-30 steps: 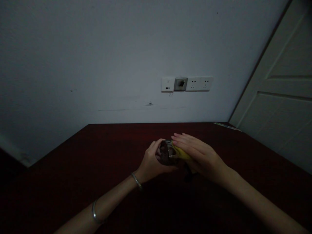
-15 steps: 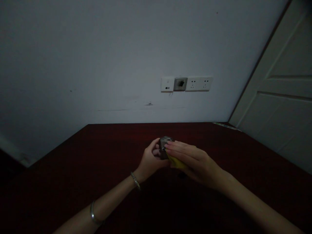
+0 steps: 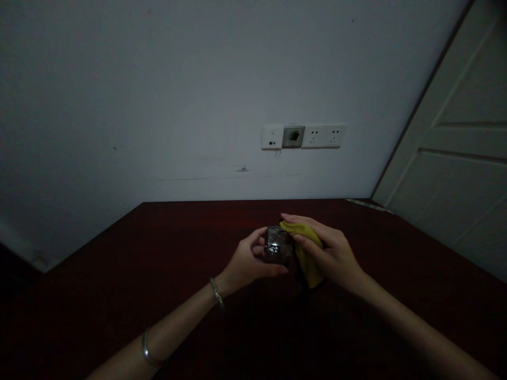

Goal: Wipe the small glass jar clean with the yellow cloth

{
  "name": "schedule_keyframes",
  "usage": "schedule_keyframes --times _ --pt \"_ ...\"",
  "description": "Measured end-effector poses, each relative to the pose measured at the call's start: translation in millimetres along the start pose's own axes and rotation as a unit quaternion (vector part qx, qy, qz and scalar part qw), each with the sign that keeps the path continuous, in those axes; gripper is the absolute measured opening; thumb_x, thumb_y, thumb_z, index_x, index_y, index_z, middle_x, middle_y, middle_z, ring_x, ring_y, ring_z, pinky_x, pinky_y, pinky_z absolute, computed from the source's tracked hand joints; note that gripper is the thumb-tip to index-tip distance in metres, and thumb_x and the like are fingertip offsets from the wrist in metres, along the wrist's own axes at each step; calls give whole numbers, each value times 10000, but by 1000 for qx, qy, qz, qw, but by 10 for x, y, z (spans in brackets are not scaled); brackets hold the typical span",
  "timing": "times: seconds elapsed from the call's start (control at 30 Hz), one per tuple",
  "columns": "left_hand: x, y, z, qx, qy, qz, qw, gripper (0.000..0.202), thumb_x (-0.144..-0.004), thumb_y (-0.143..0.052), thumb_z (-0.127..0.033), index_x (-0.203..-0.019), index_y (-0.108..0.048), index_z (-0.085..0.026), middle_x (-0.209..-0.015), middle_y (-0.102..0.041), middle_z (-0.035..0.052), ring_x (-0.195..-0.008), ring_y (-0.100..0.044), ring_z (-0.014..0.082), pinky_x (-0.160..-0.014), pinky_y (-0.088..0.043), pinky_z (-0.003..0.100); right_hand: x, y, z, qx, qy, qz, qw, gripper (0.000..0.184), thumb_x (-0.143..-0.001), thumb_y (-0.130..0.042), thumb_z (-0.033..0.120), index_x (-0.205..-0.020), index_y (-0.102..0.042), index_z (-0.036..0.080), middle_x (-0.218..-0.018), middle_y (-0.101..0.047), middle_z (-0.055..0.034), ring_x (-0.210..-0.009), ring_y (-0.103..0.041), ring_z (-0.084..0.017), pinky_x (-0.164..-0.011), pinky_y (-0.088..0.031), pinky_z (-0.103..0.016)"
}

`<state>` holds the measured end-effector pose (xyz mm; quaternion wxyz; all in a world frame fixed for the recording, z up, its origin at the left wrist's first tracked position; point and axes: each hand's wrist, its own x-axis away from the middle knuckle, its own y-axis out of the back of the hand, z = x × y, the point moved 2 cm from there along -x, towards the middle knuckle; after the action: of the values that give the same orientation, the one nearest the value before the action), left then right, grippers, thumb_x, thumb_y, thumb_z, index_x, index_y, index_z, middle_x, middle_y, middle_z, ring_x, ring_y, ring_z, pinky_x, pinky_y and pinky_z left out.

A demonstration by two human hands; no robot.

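Observation:
My left hand (image 3: 253, 258) grips a small dark, shiny object (image 3: 278, 246) between thumb and fingers. Its surface is glossy with bright reflections, like glass or clear wrap; its exact kind is hard to tell in the dim light. Just to the right, my right hand (image 3: 327, 248) is closed on a yellow cloth (image 3: 309, 258) with a dark edge. The cloth's upper end lies against or very close to the object's upper right side, and its lower part hangs below my fingers. Two silver-coloured bracelets circle my left arm.
Both hands are over a dark red table (image 3: 190, 227), which meets a pale wall (image 3: 198, 105). Sockets and switch plates (image 3: 303, 136) are set in the wall. A panelled white door (image 3: 455, 158) stands at the right, near a thin strip (image 3: 368, 205) on the table's back corner.
My right hand has shifted right and slightly up with the cloth, uncovering more of the dark object. The object is turned, showing a broader shiny face, and my left thumb reaches further below it.

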<state>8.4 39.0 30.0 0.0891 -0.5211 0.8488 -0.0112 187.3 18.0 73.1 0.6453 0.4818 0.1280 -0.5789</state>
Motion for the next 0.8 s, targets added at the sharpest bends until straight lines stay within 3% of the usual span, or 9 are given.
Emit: schedule_keyframes --times 0.1,0.17,0.37,0.5,0.6,0.8 --pt "-2 -15 -2 24 1 20 1000 794 -464 -866 -170 -1170 -503 -151 -1058 -617 97 -886 -637 199 -776 -500 320 13 4 23 -28 2 82 996 398 -914 -470 253 -1311 -471 274 -1331 -534 -54 -1232 -491 -217 -1034 -414 -456" --pt "-4 -23 -14 32 4 23 999 776 -475 -864 -187 -1166 -513 -149 -1043 -625 96 -876 -635 196 -750 -502 306 19 18 36 -27 15 119 992 501 -876 -538 283 -1357 -400 270 -1382 -470 -65 -1282 -426 -233 -1065 -370 -463" --pt "11 -45 -64 8 45 -4 999 766 -472 -858 -324 -1126 -522 -110 -955 -616 90 -720 -608 166 -553 -491 261 28 -3 42 8 18 166 986 904 -670 -764 310 -1408 -244 263 -1438 -348 -97 -1330 -339 -265 -1101 -320 -443" --pt "7 -48 -60 -3 46 -16 999 668 -519 -829 -371 -1068 -553 -108 -925 -633 86 -727 -611 163 -579 -494 266 47 -85 26 27 -16 168 985 1041 -605 -796 330 -1430 -168 244 -1454 -286 -126 -1350 -289 -295 -1106 -306 -464" --pt "4 -48 -43 -17 36 -25 999 591 -553 -810 -374 -1024 -584 -98 -930 -653 96 -786 -621 173 -653 -497 275 71 -158 -5 22 -19 145 989 1032 -631 -772 315 -1438 -134 240 -1440 -283 -144 -1345 -287 -309 -1095 -313 -490" --pt "-4 -67 -31 -42 58 -2 997 579 -596 -766 -485 -1010 -606 -114 -929 -670 106 -745 -641 193 -570 -491 271 119 -239 -62 -24 -29 89 995 994 -621 -748 230 -1429 -170 241 -1372 -339 -151 -1276 -378 -308 -1056 -350 -504"
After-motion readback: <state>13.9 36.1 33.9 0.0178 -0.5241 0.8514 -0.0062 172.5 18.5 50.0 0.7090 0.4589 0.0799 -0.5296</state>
